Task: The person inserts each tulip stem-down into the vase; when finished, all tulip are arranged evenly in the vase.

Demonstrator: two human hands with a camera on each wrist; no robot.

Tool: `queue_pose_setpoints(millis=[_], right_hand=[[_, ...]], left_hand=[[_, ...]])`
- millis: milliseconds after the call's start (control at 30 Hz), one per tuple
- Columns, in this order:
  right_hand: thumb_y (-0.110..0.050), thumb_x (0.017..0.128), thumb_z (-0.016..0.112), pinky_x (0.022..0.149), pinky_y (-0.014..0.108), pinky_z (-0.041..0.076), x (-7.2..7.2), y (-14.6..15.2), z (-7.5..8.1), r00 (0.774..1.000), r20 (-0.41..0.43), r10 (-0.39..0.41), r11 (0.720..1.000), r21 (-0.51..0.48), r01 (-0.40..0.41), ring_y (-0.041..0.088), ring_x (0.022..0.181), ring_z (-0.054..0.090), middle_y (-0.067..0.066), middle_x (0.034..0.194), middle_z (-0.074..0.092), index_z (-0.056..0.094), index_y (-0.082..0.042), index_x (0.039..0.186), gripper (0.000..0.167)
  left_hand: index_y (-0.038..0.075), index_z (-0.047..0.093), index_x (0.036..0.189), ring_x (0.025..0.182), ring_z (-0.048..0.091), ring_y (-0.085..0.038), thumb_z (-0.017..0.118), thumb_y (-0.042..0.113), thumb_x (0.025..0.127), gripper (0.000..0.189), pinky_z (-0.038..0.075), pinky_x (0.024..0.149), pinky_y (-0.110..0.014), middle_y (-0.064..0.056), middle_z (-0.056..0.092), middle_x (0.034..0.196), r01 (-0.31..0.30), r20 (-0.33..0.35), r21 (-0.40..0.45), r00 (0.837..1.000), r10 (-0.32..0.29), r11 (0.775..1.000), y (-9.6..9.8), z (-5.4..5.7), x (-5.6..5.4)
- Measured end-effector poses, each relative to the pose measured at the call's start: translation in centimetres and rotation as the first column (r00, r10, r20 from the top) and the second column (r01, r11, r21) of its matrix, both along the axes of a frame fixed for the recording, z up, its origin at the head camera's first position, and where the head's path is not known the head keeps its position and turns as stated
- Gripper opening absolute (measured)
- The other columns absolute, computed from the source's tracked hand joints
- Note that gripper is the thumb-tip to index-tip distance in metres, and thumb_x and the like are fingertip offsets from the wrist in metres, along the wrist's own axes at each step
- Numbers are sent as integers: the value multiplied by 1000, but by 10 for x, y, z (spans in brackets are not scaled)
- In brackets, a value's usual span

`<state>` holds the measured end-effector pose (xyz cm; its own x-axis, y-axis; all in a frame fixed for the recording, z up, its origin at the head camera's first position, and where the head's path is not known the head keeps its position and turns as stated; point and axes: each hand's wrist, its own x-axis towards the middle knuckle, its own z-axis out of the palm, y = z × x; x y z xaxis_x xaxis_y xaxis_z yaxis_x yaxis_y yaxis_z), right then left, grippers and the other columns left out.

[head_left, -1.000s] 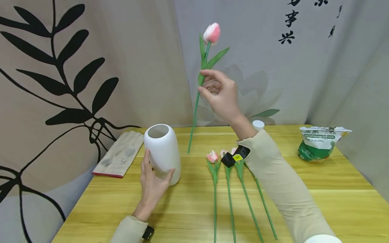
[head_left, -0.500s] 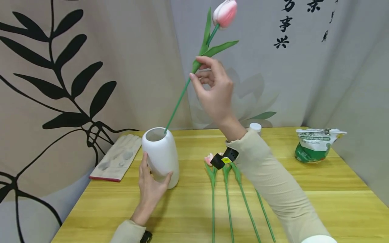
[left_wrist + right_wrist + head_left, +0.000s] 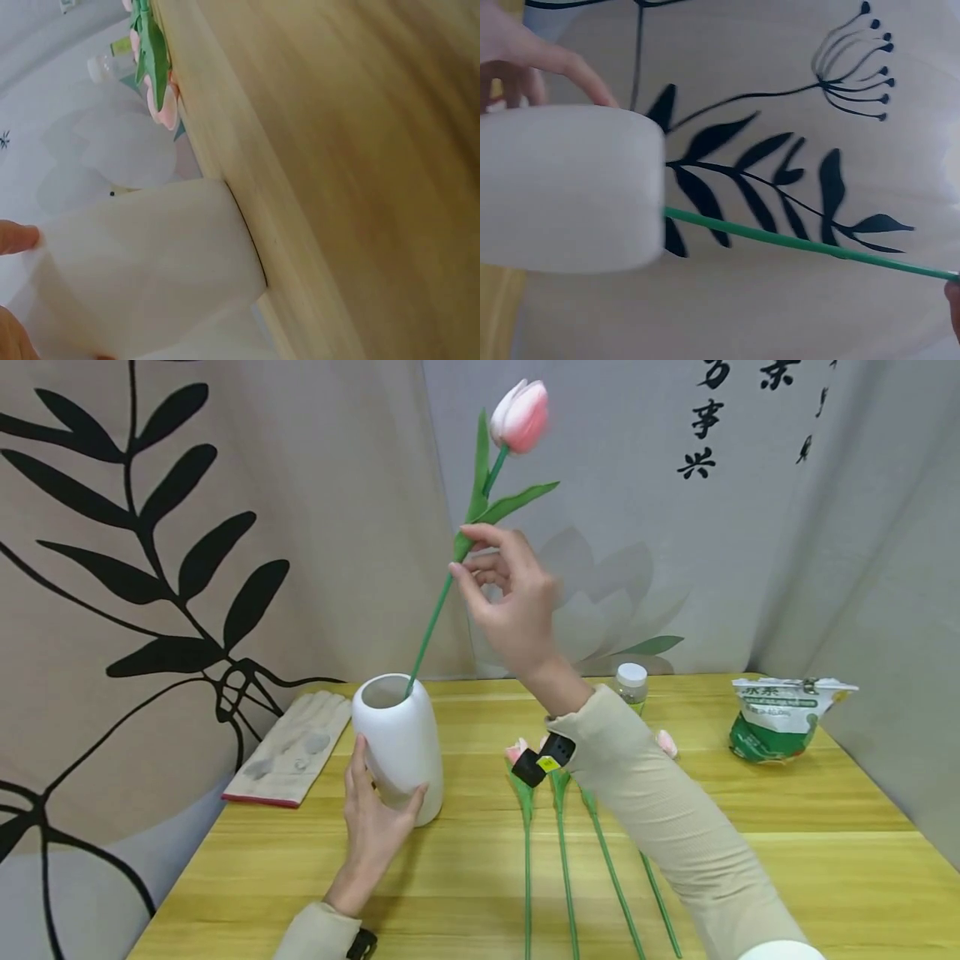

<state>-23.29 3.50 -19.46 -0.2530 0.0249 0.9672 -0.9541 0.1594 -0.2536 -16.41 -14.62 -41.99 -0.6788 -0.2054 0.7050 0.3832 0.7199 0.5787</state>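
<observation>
A white vase [image 3: 397,743] stands upright on the wooden table, its mouth facing up. My left hand [image 3: 378,827] grips its near side, fingers on the left and thumb on the right. Above and to the right, my right hand [image 3: 513,593] pinches the green stem of a pink and white tulip [image 3: 520,417] just under its leaves. The stem [image 3: 802,244] slants down to the left, and its lower end goes inside the vase mouth, out of sight. In the left wrist view, the vase [image 3: 150,262] sits with its base on the table.
Several tulips [image 3: 566,852] lie side by side at centre right, partly under my right sleeve [image 3: 667,810]. Behind are a white-capped bottle [image 3: 632,683] and a green and white pouch [image 3: 783,722]. A folded cloth [image 3: 296,747] lies left of the vase.
My right hand has brought the tulip left, tilted it and put the stem's end into the vase mouth, then lowered it slightly. My left hand has kept its hold on the vase.
</observation>
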Motion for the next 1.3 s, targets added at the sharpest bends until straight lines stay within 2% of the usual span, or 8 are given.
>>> queue_pose_setpoints(millis=[200, 367, 500, 633, 767, 900, 1200, 1300], right_hand=[[-2, 78, 63, 61, 13, 49, 0, -22, -37, 997, 37, -66, 981, 186, 58, 15, 68, 62, 13, 85, 60, 58, 4, 100, 23], [2, 77, 61, 60, 11, 49, 5, -38, -68, 995, 95, -43, 938, 348, 7, 14, 67, 61, 12, 85, 59, 57, 2, 98, 21], [3, 77, 61, 60, 11, 49, 5, -44, -82, 987, 157, -40, 913, 408, -28, 12, 67, 61, 10, 85, 58, 58, 0, 97, 21], [2, 77, 61, 66, 15, 49, 3, -45, -90, 979, 187, -75, 886, 463, -21, 13, 73, 60, 8, 84, 61, 61, -2, 95, 19], [-2, 79, 58, 74, 22, 46, 1, -44, -96, 974, 193, -116, 850, 527, -4, 16, 81, 55, 5, 87, 66, 63, -5, 92, 14], [-4, 80, 56, 75, 25, 44, 1, -44, -99, 971, 210, -112, 832, 554, -24, 17, 84, 52, 4, 88, 67, 66, -6, 88, 12], [-7, 82, 56, 82, 25, 45, 1, -44, -103, 967, 236, -91, 838, 542, -54, 17, 92, 53, 4, 89, 67, 66, -6, 86, 11], [-6, 82, 56, 82, 24, 45, 0, -43, -105, 975, 213, -69, 856, 514, -52, 17, 91, 54, 4, 88, 67, 65, -5, 85, 10]], left_hand=[[16, 13, 142, 111, 43, -42, 81, 9, 58, 108, 49, 76, -53, -25, 32, 131, -3, 43, 20, 999, 3, 1000, 0, -2, 2], [17, 13, 142, 113, 41, -42, 80, 10, 60, 106, 48, 76, -55, -24, 30, 132, -8, 67, 20, 998, 7, 1000, 1, -4, 4], [15, 12, 141, 115, 39, -41, 80, 9, 60, 106, 48, 75, -55, -25, 29, 133, 10, 46, -8, 999, -9, 1000, 1, -2, 1], [13, 11, 141, 114, 38, -41, 80, 7, 59, 107, 49, 73, -55, -26, 27, 132, 40, 20, -41, 999, -39, 998, 0, 2, -4], [13, 11, 141, 113, 39, -40, 80, 8, 59, 107, 49, 72, -53, -25, 27, 132, 36, 20, -44, 999, -35, 998, -2, 2, -4], [13, 12, 141, 111, 40, -40, 80, 8, 59, 107, 49, 71, -51, -25, 28, 132, 23, 17, -36, 1000, -22, 999, -2, 1, -4], [14, 11, 141, 112, 41, -41, 80, 8, 60, 107, 49, 73, -52, -26, 28, 132, 15, 40, -21, 999, -14, 1000, -2, 0, -2], [14, 11, 141, 111, 41, -41, 80, 9, 60, 107, 49, 73, -52, -26, 29, 131, 13, 45, -11, 999, -13, 1000, -3, -1, -1]])
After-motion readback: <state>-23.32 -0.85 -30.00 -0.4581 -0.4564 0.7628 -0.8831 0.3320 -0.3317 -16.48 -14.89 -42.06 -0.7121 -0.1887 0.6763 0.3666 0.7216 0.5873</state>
